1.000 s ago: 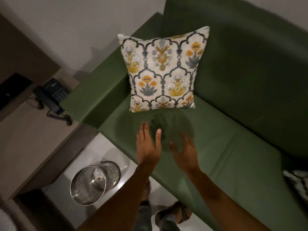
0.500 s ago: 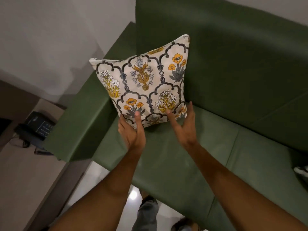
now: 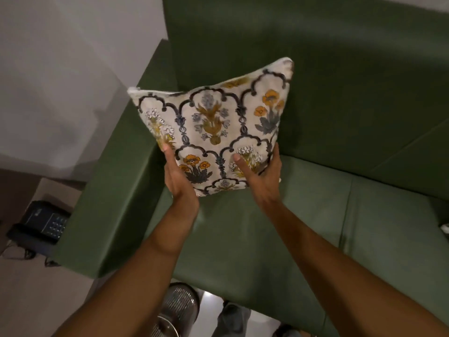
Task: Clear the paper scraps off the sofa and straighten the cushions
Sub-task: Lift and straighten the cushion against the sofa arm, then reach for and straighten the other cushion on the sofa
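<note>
A white cushion [image 3: 213, 122] with a dark lattice and orange and blue flowers is held just above the left end of the green sofa [image 3: 315, 227], near the armrest and backrest. My left hand [image 3: 178, 176] grips its lower left edge, thumb on the front. My right hand [image 3: 262, 175] grips the lower right corner, thumb on the front and fingers behind. No paper scraps show on the visible seat. A sliver of a second patterned cushion [image 3: 445, 227] shows at the right edge.
The green armrest [image 3: 109, 190] stands left of the cushion. Beyond it, a dark desk phone [image 3: 41, 222] lies on a side table. A metal mesh waste bin [image 3: 175, 310] stands on the floor in front of the sofa, between my arms.
Both hands went from hovering over the seat to gripping the cushion's lower edge, and the cushion has been lifted and tilted towards me.
</note>
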